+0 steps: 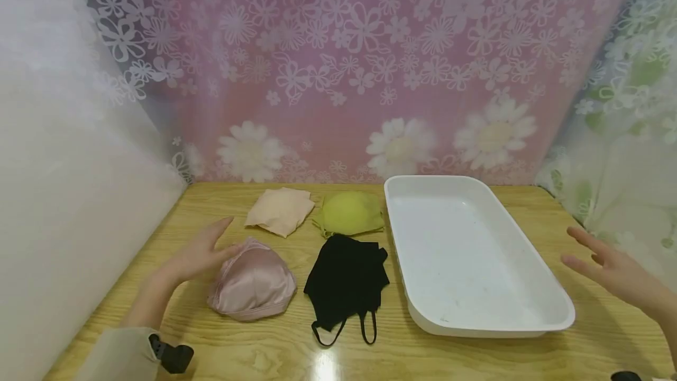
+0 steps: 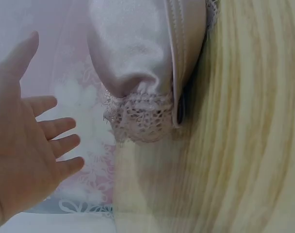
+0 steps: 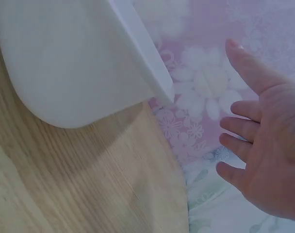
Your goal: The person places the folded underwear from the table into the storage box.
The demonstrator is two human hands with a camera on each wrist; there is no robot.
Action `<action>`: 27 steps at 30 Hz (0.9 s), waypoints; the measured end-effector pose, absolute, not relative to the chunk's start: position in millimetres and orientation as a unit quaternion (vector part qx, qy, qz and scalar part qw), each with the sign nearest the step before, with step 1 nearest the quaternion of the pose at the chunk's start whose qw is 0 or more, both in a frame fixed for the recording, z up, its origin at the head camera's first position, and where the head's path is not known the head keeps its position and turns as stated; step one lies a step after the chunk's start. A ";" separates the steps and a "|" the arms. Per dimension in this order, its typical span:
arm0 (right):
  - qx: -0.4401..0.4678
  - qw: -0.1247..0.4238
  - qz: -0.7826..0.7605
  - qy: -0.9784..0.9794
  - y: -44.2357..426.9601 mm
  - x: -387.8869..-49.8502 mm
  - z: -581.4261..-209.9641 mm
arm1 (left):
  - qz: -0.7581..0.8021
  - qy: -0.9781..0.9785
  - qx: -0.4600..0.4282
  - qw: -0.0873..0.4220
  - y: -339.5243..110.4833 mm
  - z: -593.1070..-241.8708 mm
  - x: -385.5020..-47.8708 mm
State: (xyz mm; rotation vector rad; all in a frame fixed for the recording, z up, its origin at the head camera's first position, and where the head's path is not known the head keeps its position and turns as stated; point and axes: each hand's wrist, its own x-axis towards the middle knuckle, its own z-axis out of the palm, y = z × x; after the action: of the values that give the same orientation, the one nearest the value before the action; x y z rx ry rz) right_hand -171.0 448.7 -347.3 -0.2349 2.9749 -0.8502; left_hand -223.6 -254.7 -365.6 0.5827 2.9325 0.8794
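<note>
My left hand (image 1: pixel 197 258) hovers at the upper left of a folded pink satin bra (image 1: pixel 256 288), fingers extended and holding nothing. The left wrist view shows that palm with spread fingers, apart from the lace-edged bra (image 2: pixel 133 53). To the right of the white tray (image 1: pixel 471 257) my right hand (image 1: pixel 619 266) is held in the air, its fingers loosely straight. In the right wrist view a gap separates it from the tray's wall (image 3: pixel 65 63). A black camisole (image 1: pixel 346 278) lies between the bra and the tray, its straps toward me.
Behind these lie a folded beige garment (image 1: pixel 280 210) and a yellow-green bra (image 1: pixel 350 213), the latter close to the tray's left rim. All rest on a wood-grain table (image 1: pixel 275 348). Flowered curtains (image 1: pixel 317 75) stand at the back and right, with a white sheet (image 1: pixel 69 163) at left.
</note>
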 end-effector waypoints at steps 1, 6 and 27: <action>-0.083 0.023 -0.279 0.956 448.0 -169.1 -349.3 | 0.301 0.934 0.189 0.026 -253.7 -366.2 -222.4; -0.148 -0.009 -0.331 0.932 447.1 -158.9 -366.1 | 0.373 0.906 0.176 0.095 -251.2 -369.3 -217.3; -0.197 0.082 -0.427 0.878 437.5 -134.5 -393.8 | 0.408 0.879 0.181 0.169 -238.8 -381.9 -225.7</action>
State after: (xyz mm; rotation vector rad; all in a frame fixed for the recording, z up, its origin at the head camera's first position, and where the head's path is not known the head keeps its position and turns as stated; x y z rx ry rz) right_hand -134.5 437.5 -393.8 -0.5896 2.6251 -1.2771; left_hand -225.7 -238.8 -381.9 0.5141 2.4985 1.1613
